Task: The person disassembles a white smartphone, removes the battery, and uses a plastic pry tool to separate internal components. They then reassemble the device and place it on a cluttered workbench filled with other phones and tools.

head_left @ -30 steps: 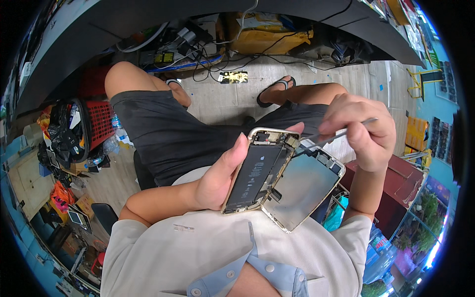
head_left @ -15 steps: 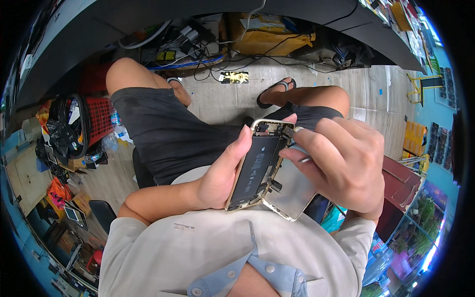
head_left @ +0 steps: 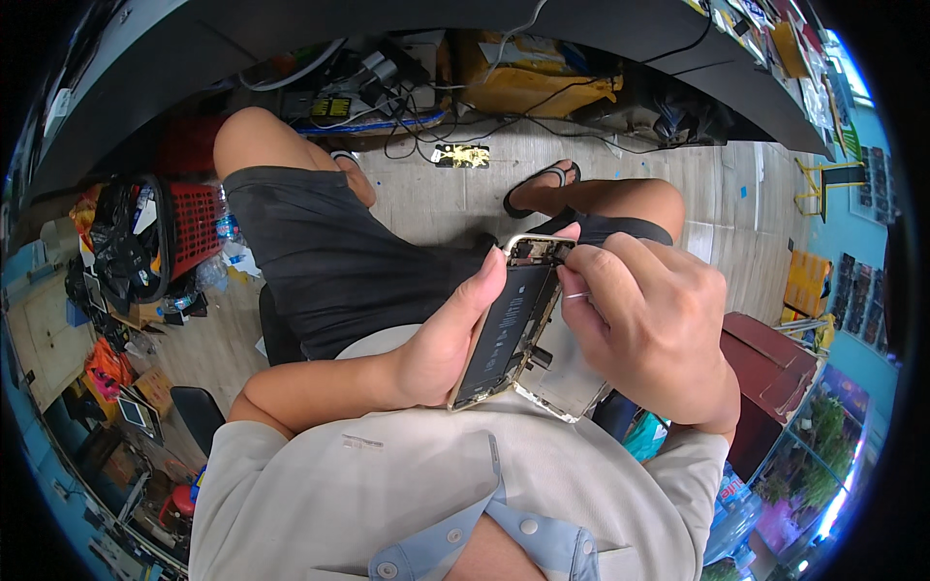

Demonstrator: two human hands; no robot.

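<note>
An opened smartphone (head_left: 484, 376) with a gold-coloured frame lies tilted in my left hand (head_left: 436, 344), thumb along its left edge and fingertips showing behind its top. Its long black battery (head_left: 508, 324) and the parts at its top end are exposed. The screen panel (head_left: 562, 387) hangs folded out to the right, still joined along the side by a dark flex cable (head_left: 539, 359). My right hand (head_left: 654, 315) is closed in a pinch at the phone's upper right corner. A thin silvery piece (head_left: 577, 295) shows between its fingers; its kind is unclear, and the fingertips hide its end.
Ahead is a dark desk edge (head_left: 320, 24), with cables and a yellow package (head_left: 542, 89) below. A dark phone-shaped piece with a gold pattern (head_left: 461, 156) lies on the floor. A red basket (head_left: 194, 230) stands left, a dark red box (head_left: 770, 363) right, near a large water bottle (head_left: 736, 523).
My right hand has shifted left and closer against the phone's top corner, covering more of the screen panel. The phone has moved slightly right in my left hand.
</note>
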